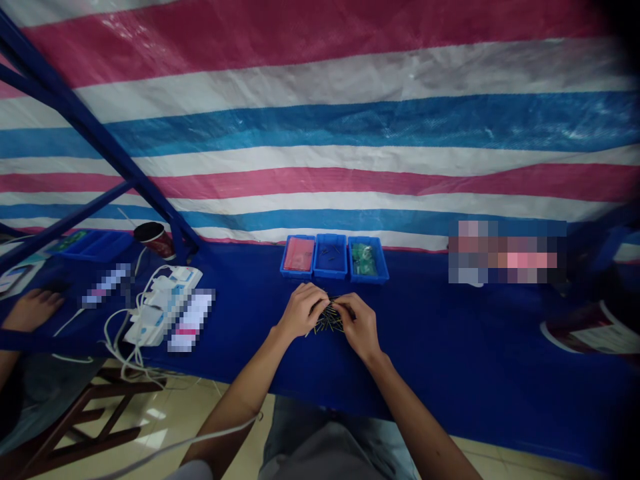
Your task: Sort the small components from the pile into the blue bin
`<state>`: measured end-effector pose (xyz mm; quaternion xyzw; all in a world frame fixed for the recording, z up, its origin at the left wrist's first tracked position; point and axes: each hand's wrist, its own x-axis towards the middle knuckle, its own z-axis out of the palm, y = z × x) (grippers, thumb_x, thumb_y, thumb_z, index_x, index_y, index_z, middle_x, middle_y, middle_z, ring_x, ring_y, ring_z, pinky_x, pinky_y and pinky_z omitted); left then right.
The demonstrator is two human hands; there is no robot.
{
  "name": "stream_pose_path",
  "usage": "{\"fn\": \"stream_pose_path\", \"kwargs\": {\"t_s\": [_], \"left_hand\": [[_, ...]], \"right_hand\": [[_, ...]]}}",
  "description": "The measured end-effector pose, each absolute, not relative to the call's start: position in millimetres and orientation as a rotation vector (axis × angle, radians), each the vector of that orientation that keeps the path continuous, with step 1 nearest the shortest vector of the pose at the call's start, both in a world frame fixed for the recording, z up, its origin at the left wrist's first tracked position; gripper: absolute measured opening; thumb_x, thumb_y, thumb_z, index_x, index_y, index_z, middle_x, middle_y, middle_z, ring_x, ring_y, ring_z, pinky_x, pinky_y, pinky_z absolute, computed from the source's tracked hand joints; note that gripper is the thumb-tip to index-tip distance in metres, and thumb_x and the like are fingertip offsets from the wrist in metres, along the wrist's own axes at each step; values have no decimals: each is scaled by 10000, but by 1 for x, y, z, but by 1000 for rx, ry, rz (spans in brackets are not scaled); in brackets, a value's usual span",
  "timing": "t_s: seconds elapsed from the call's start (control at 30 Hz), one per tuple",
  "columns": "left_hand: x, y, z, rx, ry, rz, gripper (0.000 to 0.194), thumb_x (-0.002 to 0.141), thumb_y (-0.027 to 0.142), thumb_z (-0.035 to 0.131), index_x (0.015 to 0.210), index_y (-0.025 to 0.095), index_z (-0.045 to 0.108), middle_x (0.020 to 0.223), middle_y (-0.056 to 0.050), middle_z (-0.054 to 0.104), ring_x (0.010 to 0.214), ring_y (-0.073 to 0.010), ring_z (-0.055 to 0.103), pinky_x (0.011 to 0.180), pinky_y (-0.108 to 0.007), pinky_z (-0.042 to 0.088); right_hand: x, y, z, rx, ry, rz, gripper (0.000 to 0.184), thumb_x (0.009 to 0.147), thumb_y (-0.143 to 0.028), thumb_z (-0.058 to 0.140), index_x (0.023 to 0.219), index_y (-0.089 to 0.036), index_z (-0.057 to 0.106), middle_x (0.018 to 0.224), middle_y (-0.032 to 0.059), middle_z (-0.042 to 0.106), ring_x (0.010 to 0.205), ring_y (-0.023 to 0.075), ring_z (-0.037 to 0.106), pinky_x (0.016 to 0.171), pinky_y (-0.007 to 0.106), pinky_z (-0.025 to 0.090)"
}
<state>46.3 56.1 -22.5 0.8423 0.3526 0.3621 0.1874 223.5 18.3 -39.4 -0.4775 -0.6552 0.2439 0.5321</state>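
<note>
Right in the middle of the action, it's the pile of thin dark sticks (327, 325), lying loose and crisscrossed on the blue table (430, 360), just in front of the person, with a few yellowish glints among them! Both hands are working over it. The left hand (303, 311) comes in from one side, fingers curled and fingertips drawn in toward the thumb at the top edge of the pile; the right hand (361, 325) mirrors it from the other, fingers bent, its fingertips near the left's. Whether either one is pinching a stick, too small to tell!

Just beyond the hands, three blue bins in a row: the left bin (299, 274) carries pink flat packets, the middle bin (331, 273) a few small dark pieces, the right bin (371, 278) green and clear items!

Out to the left, a white power strip (187, 280) lies tangled in white cables (111, 333), a blurred-out rectangle (193, 321) beside it, a dark red cup (163, 245) behind. Farther over, a blue tray (100, 247), and another person's hand (34, 310) rests on the table! Far right, a dark red and white container (595, 330); and across the back, the striped sheet (350, 181) in red, white and blue
</note>
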Motion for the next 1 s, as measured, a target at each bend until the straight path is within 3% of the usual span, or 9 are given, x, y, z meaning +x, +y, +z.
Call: {"fn": "stream_pose_path", "kwargs": {"t_s": [0.6, 1.0], "left_hand": [[45, 57, -23, 2371, 1004, 1032, 263, 1020, 301, 453, 845, 179, 607, 863, -65, 685, 848, -193, 592, 809, -359, 418], [45, 57, -24, 2402, 1036, 1023, 357, 1034, 309, 405, 721, 184, 522, 725, -41, 581, 746, -181, 524, 752, -351, 394]], "right_hand": [[225, 19, -43, -1152, -1561, 523, 155, 971, -226, 536, 866, -223, 650, 848, 40, 667, 740, 176, 620, 723, 318, 518], [223, 17, -42, -1126, -1590, 514, 159, 984, -215, 522, 874, -224, 637, 851, 42, 661, 768, 175, 630, 726, 310, 514]]}}
